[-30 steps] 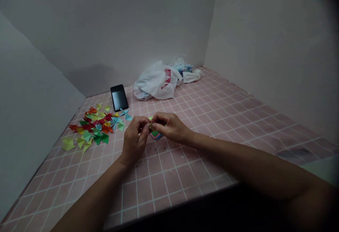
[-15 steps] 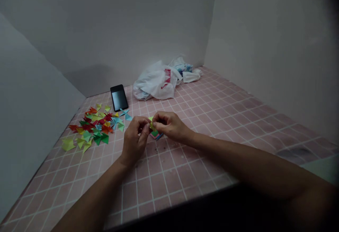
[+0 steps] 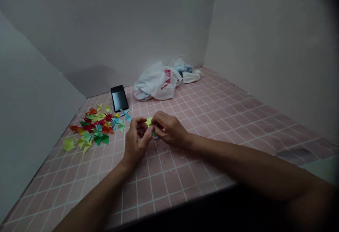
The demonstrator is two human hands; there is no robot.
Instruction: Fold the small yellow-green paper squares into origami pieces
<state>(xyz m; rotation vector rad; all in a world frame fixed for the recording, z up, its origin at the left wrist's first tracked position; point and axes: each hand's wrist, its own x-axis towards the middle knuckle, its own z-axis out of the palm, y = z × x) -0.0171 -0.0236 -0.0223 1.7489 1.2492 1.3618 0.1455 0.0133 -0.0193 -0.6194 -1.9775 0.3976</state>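
Note:
My left hand and my right hand meet over the table with fingers curled. A small piece of yellow paper shows between their fingertips, and both hands pinch at it; the fingers cover most of it. Below the hands, the edge of a small stack of coloured paper peeks out, green with pink and blue. To the left of my left hand lies a loose pile of folded paper pieces in red, orange, yellow, green and light blue.
A black phone leans upright behind the pile. Against the back wall lies a white plastic bag with red print, beside another crumpled bag. The table has a pink tiled cover, with walls behind and at both sides.
My left index finger has lifted and its grip has loosened, with the thumb still at the paper. My right fingers have shifted slightly left and curled further over the yellow paper.

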